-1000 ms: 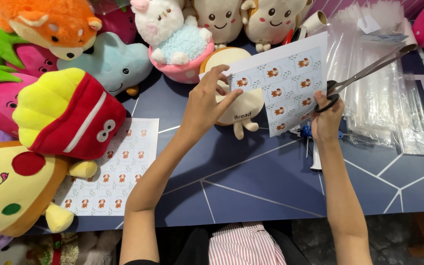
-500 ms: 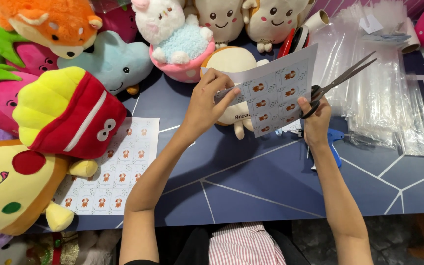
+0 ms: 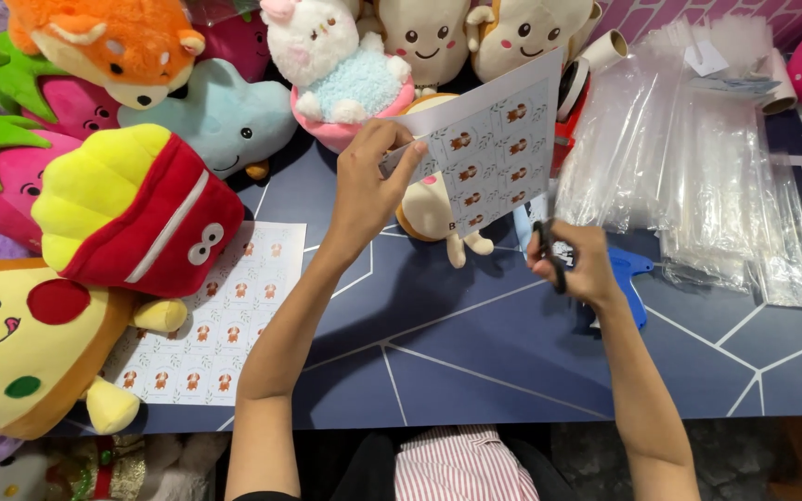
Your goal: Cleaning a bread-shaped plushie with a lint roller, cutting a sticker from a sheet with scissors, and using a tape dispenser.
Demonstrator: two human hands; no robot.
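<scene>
**Sticker sheet held up, scissors gripped beneath it**

A white sticker sheet (image 3: 492, 147) printed with rows of small brown animal figures is held tilted above the dark blue table (image 3: 475, 362). Its left edge is pinched between the thumb and fingers of the left hand (image 3: 371, 186). The right hand (image 3: 579, 264) is curled shut around the black handles of a pair of scissors (image 3: 546, 252), just below the sheet's lower corner; the blades are hidden from view, so it cannot be told whether they touch the paper. A blue tool (image 3: 631, 278) lies on the table just behind the right hand. A second sticker sheet (image 3: 225, 320) lies flat on the table at the left, partly covered by a fries-shaped plush (image 3: 132, 209). Clear plastic bags (image 3: 698, 158) are heaped at the right, and plush toys are lined along the far edge.
</scene>
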